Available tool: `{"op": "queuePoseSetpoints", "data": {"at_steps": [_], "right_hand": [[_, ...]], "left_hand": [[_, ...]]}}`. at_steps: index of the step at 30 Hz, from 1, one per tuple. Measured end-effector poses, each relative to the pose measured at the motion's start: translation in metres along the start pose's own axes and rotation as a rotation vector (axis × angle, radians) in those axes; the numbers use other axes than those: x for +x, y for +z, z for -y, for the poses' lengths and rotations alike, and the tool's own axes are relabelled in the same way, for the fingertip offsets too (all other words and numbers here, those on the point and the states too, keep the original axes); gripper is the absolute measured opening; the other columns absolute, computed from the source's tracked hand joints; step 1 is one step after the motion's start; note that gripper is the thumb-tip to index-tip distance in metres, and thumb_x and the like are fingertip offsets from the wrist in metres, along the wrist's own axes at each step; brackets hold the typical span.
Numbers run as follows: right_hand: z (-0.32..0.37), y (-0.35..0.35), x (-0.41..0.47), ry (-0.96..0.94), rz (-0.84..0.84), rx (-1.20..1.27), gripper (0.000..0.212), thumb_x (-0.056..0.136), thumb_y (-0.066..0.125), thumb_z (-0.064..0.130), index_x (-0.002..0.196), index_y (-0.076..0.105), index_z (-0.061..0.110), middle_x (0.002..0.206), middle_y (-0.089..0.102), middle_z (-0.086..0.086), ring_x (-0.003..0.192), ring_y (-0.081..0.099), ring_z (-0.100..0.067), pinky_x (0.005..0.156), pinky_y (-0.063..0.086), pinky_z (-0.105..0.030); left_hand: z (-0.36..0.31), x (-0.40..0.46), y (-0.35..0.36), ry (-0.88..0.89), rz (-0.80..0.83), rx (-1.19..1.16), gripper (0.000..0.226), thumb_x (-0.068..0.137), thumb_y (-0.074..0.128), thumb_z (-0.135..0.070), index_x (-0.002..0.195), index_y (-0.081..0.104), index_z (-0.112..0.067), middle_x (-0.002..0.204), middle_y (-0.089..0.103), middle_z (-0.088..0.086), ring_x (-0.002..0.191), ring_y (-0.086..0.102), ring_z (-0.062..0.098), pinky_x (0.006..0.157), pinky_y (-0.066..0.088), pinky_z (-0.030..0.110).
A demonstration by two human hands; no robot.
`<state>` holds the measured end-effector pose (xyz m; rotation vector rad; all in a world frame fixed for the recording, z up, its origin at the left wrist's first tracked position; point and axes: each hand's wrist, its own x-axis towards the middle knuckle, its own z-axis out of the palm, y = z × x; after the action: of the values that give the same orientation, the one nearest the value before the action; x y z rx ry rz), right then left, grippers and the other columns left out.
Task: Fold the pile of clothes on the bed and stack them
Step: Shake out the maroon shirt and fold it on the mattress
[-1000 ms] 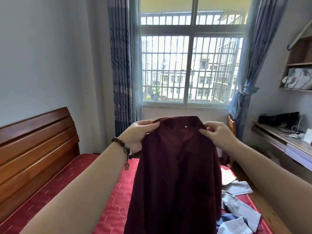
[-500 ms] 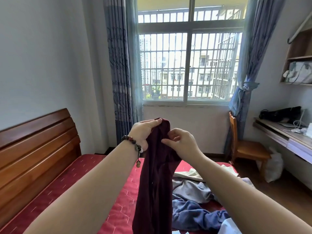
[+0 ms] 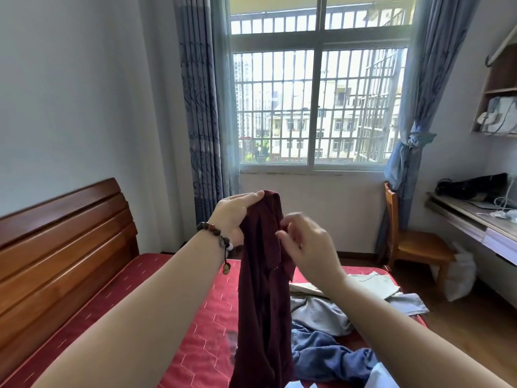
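Now the maroon shirt [image 3: 263, 289] is held up in the air above the bed [image 3: 195, 326], doubled lengthwise into a narrow hanging strip, its top level with the window sill and its tail dropping out of view at the bottom edge. The top edge is gripped by the left hand [image 3: 235, 217], thumb over the fold and fingers curled behind the cloth, a bead bracelet [image 3: 218, 239] on that wrist. Just right of the shirt, the right hand [image 3: 305, 245] is seen with fingers bent in towards the cloth; an inner edge seems to be pinched between thumb and forefinger, though the contact itself is partly hidden by the knuckles. The fabric is judged soft, thin and light: it is draped limp from one grip with loose vertical creases and no stiffness of its own, so any shape will be lost unless it is laid flat. A hold at the shoulder seams or collar would be best, two points level, so the halves hang even; a single-point grip would let it twist. Nothing fragile is involved, and slipping is unlikely with a matte weave like this. Right of the shirt, on the bed, the pile [image 3: 330, 331] is spread unfolded: pale grey, beige and blue garments. No finished stack can be seen, so the task is judged to be at an early stage.
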<state>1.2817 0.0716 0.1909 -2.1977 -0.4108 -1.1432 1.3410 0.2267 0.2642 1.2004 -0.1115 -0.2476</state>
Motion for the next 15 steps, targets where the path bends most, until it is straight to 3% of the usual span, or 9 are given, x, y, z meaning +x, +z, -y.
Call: {"op": "queuePoseSetpoints", "data": {"at_steps": [2, 4, 5, 8, 9, 12, 15], "right_hand": [[-0.014, -0.006, 0.011, 0.199, -0.01, 0.045, 0.036, 0.084, 0.07, 0.023, 0.117, 0.055, 0.023, 0.1, 0.056, 0.01, 0.084, 0.054, -0.008, 0.079, 0.043, -0.025], [-0.029, -0.007, 0.021, 0.357, 0.198, 0.04, 0.06, 0.082, 0.075, 0.026, 0.134, 0.046, 0.025, 0.12, 0.049, 0.011, 0.107, 0.049, -0.007, 0.096, 0.039, -0.026], [-0.035, -0.005, 0.024, 0.437, 0.291, 0.082, 0.06, 0.081, 0.076, 0.027, 0.133, 0.048, 0.024, 0.121, 0.049, 0.011, 0.11, 0.048, -0.007, 0.099, 0.039, -0.028], [-0.041, -0.007, 0.028, 0.705, 0.402, 0.403, 0.014, 0.084, 0.074, 0.019, 0.092, 0.063, 0.015, 0.084, 0.064, 0.003, 0.076, 0.058, -0.015, 0.076, 0.052, -0.034], [-0.042, -0.01, 0.029, 0.734, 0.405, 0.479, 0.012, 0.087, 0.071, 0.017, 0.082, 0.061, 0.013, 0.074, 0.063, 0.0, 0.068, 0.057, -0.016, 0.072, 0.051, -0.035], [-0.045, -0.022, 0.032, 0.741, 0.371, 0.619, 0.016, 0.094, 0.061, 0.019, 0.08, 0.057, 0.012, 0.074, 0.06, -0.008, 0.07, 0.057, -0.02, 0.072, 0.05, -0.038], [-0.042, -0.031, 0.041, 0.746, 0.389, 0.57, 0.018, 0.101, 0.047, 0.022, 0.088, 0.056, 0.012, 0.071, 0.053, -0.004, 0.062, 0.051, -0.014, 0.058, 0.05, -0.027]], "left_hand": [[-0.003, -0.001, -0.004, -0.003, 0.059, 0.015, 0.012, 0.083, 0.072, -0.01, 0.091, 0.071, -0.001, 0.08, 0.071, 0.018, 0.063, 0.07, 0.027, 0.058, 0.059, 0.038], [-0.005, -0.001, -0.007, 0.012, 0.112, 0.041, 0.011, 0.083, 0.071, -0.011, 0.09, 0.072, -0.003, 0.084, 0.072, 0.016, 0.069, 0.071, 0.025, 0.065, 0.06, 0.038], [-0.007, -0.001, -0.008, 0.026, 0.136, 0.055, 0.011, 0.083, 0.07, -0.011, 0.09, 0.072, -0.004, 0.085, 0.072, 0.016, 0.071, 0.071, 0.025, 0.069, 0.06, 0.039], [-0.013, -0.001, -0.014, 0.058, 0.191, 0.078, 0.007, 0.083, 0.07, -0.01, 0.087, 0.073, -0.005, 0.083, 0.073, 0.014, 0.072, 0.071, 0.023, 0.075, 0.06, 0.04], [-0.016, -0.001, -0.017, 0.076, 0.194, 0.091, 0.005, 0.082, 0.071, -0.01, 0.084, 0.073, -0.006, 0.081, 0.073, 0.014, 0.071, 0.07, 0.023, 0.078, 0.059, 0.041], [-0.024, 0.003, -0.032, 0.192, 0.14, 0.261, 0.005, 0.082, 0.073, -0.011, 0.083, 0.074, -0.006, 0.078, 0.072, 0.011, 0.069, 0.067, 0.021, 0.074, 0.058, 0.036], [-0.029, 0.006, -0.045, 0.346, 0.121, 0.595, 0.006, 0.083, 0.074, -0.016, 0.082, 0.074, -0.011, 0.073, 0.07, 0.006, 0.065, 0.061, 0.016, 0.064, 0.053, 0.028]]}}
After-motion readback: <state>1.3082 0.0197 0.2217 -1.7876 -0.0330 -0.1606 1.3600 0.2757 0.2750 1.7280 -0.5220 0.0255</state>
